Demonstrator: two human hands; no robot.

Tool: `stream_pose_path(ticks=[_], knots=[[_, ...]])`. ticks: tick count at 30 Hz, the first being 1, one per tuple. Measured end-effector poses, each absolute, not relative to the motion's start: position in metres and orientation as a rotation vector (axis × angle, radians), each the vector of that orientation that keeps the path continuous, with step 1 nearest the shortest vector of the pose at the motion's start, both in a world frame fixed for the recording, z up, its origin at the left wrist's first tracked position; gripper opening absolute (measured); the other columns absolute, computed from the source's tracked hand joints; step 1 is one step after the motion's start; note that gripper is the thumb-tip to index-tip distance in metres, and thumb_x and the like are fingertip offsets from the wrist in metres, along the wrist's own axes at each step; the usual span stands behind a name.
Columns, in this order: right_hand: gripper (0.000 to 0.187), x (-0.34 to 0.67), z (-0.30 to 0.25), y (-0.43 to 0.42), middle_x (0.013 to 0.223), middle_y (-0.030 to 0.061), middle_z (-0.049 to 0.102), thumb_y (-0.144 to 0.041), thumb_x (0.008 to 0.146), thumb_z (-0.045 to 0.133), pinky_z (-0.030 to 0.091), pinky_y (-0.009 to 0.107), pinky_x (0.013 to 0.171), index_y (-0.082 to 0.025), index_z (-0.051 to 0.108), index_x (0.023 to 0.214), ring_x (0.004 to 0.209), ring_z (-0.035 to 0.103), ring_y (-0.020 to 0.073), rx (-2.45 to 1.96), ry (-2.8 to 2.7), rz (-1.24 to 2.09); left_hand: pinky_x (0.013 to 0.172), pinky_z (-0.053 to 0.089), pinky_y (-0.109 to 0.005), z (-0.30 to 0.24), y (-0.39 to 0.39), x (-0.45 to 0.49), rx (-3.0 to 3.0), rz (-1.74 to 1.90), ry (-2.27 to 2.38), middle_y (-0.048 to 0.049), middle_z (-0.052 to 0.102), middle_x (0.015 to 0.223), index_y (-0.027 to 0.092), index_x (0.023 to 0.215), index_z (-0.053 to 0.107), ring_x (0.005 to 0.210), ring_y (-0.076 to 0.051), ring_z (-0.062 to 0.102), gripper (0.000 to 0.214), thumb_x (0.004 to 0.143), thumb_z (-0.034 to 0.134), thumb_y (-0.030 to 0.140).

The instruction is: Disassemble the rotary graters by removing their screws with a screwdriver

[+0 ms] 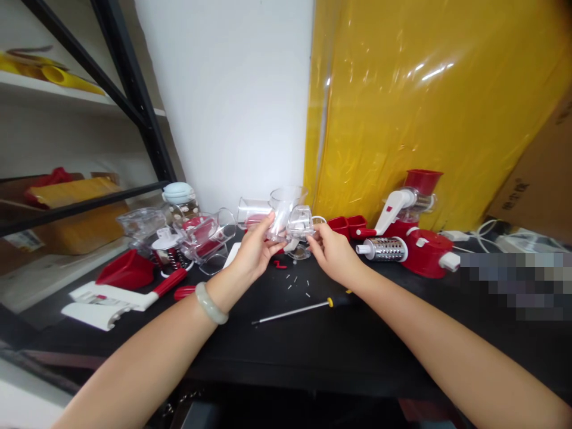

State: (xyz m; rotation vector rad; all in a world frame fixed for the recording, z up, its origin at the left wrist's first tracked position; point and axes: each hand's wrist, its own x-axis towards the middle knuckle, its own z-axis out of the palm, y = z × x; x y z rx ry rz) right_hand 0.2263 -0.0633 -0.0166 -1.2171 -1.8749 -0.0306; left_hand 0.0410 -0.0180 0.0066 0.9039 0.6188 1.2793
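My left hand [254, 250], with a pale bangle on its wrist, is closed round a clear plastic grater housing [286, 208] with a flared top. On the other side, my right hand [331, 251] pinches the edge of its short round opening [301, 221]. The housing is held up off the black table, in front of other clear parts. Below the hands lie a small red plastic piece [280, 264] and several tiny metal pins or screws [295, 284]. Nearer to me is a screwdriver [292, 312] with a yellow and black handle.
An assembled red and white rotary grater [424, 256] stands at right beside a metal grating drum [386, 249]. At left lie clear housings [208, 238], a red hopper [126, 271] and a white crank handle [118, 295]. A black shelf frame [129, 89] rises at left; cables [487, 229] lie far right.
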Motion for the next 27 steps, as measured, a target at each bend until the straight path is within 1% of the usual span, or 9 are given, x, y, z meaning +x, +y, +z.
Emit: stream_pose_path(ticks=[3,5,6,8,10,12,15,18,27], knots=[[0.016,0.231,-0.013,-0.062,0.09,0.0098,0.073,-0.024,0.097,0.048,0.057,0.036,0.071,-0.019,0.053,0.111,0.081,0.073,0.024,-1.207,-1.928,0.026,0.075,0.06,-0.031,0.006,-0.018,0.04,0.932,1.286,0.63,-0.0044,0.074,0.086,0.019,0.094,0.07,0.078,-0.018,0.07,0.036,0.07,0.084,0.041],[0.022,0.237,-0.01,-0.059,0.092,0.0098,0.072,-0.024,0.096,0.05,0.058,0.039,0.074,-0.019,0.053,0.116,0.082,0.073,0.024,-1.203,-1.952,0.052,0.075,0.059,-0.032,0.006,-0.019,0.04,0.949,1.282,0.64,-0.0044,0.074,0.086,0.019,0.093,0.07,0.077,-0.018,0.07,0.035,0.07,0.083,0.042],[0.027,0.239,-0.009,-0.058,0.096,0.0106,0.072,-0.025,0.094,0.053,0.059,0.041,0.077,-0.018,0.052,0.121,0.085,0.073,0.0243,-1.191,-1.949,0.058,0.075,0.059,-0.032,0.006,-0.019,0.04,0.958,1.278,0.645,-0.0042,0.074,0.086,0.019,0.093,0.07,0.077,-0.018,0.07,0.035,0.07,0.083,0.043],[0.046,0.244,-0.008,-0.056,0.113,0.0142,0.068,-0.027,0.09,0.061,0.058,0.046,0.087,-0.018,0.049,0.133,0.101,0.069,0.0264,-1.122,-1.924,0.061,0.074,0.059,-0.033,0.006,-0.02,0.04,0.973,1.261,0.663,-0.0039,0.073,0.086,0.019,0.092,0.07,0.075,-0.018,0.069,0.036,0.069,0.083,0.044],[0.064,0.247,-0.008,-0.054,0.132,0.0165,0.057,-0.027,0.084,0.067,0.055,0.049,0.098,-0.02,0.043,0.144,0.121,0.06,0.0285,-1.013,-1.894,0.118,0.073,0.059,-0.033,0.007,-0.02,0.04,0.982,1.239,0.69,-0.0037,0.073,0.085,0.019,0.092,0.071,0.074,-0.018,0.069,0.037,0.069,0.083,0.045],[0.073,0.247,-0.01,-0.052,0.142,0.0155,0.047,-0.026,0.082,0.068,0.054,0.049,0.101,-0.025,0.039,0.149,0.131,0.053,0.0286,-0.934,-1.855,0.258,0.071,0.058,-0.032,0.006,-0.02,0.04,0.992,1.228,0.71,-0.0041,0.072,0.084,0.019,0.091,0.071,0.073,-0.017,0.068,0.038,0.068,0.083,0.046],[0.076,0.243,-0.016,-0.05,0.15,0.0136,0.04,-0.023,0.081,0.068,0.055,0.048,0.1,-0.031,0.037,0.151,0.136,0.049,0.0291,-0.895,-1.766,0.506,0.072,0.058,-0.032,0.005,-0.018,0.04,1.007,1.234,0.718,-0.0051,0.072,0.083,0.018,0.09,0.071,0.073,-0.017,0.068,0.037,0.068,0.082,0.046],[0.082,0.239,-0.02,-0.05,0.155,0.0133,0.034,-0.023,0.08,0.071,0.055,0.05,0.101,-0.032,0.035,0.152,0.142,0.042,0.0314,-0.874,-1.718,0.623,0.073,0.058,-0.033,0.005,-0.016,0.039,1.009,1.225,0.733,-0.0056,0.072,0.084,0.019,0.091,0.07,0.073,-0.018,0.067,0.037,0.069,0.081,0.046],[0.078,0.242,-0.015,-0.052,0.149,0.0129,0.044,-0.029,0.071,0.083,0.055,0.05,0.101,-0.029,0.046,0.139,0.138,0.045,0.031,-0.937,-1.708,0.559,0.072,0.059,-0.034,0.01,-0.018,0.036,1.047,1.188,0.732,-0.003,0.07,0.084,0.019,0.095,0.068,0.072,-0.017,0.066,0.041,0.068,0.08,0.047]])
